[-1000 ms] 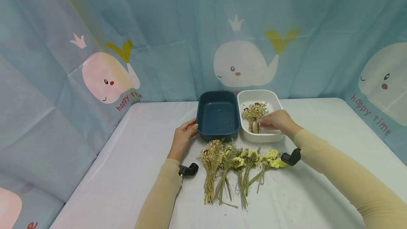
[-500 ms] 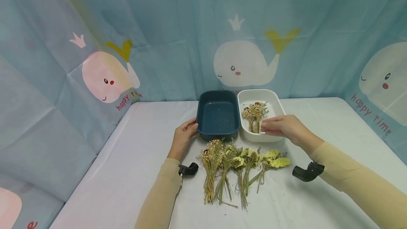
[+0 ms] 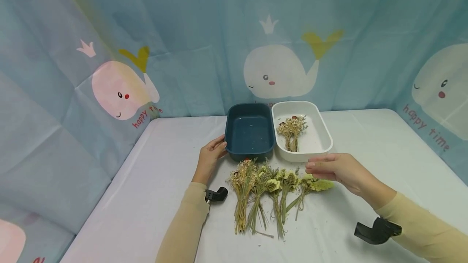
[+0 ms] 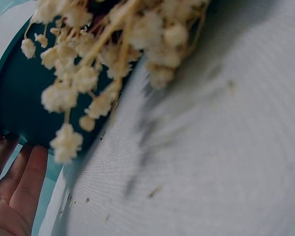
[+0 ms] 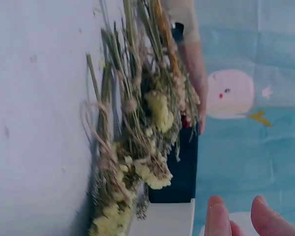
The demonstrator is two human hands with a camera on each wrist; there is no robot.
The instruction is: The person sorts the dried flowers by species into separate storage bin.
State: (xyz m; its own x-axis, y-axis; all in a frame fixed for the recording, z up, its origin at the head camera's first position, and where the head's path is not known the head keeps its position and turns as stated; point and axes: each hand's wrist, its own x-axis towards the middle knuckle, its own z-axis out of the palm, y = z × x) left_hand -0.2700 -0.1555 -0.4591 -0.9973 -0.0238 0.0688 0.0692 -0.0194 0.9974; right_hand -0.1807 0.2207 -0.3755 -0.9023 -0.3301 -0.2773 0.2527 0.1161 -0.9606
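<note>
My left hand (image 3: 209, 158) rests its fingertips against the left side of a dark blue tub (image 3: 252, 156); its straight fingers (image 4: 28, 179) also show at the tub in the left wrist view. To the right stands a white tub (image 3: 300, 157) holding small bunches of dried flowers (image 3: 292, 128) with cream and red heads. With nothing in its grasp, my right hand (image 3: 343, 172) hovers in front of the white tub, over a yellow flower bunch (image 3: 317, 185). Its thumb and fingers (image 5: 217, 216) are apart in the right wrist view.
Several dried flower bunches lie in a row before the tubs: a cream one (image 3: 243, 190), a greenish one (image 3: 260, 192) and yellow ones (image 3: 280, 198). A blue curtain (image 3: 197, 72) with whale prints hangs behind the white-covered table (image 3: 153, 182).
My right hand has drawn back out of the white tub, towards the front and right, leaving the small bunches inside. The left hand keeps its place at the blue tub.
</note>
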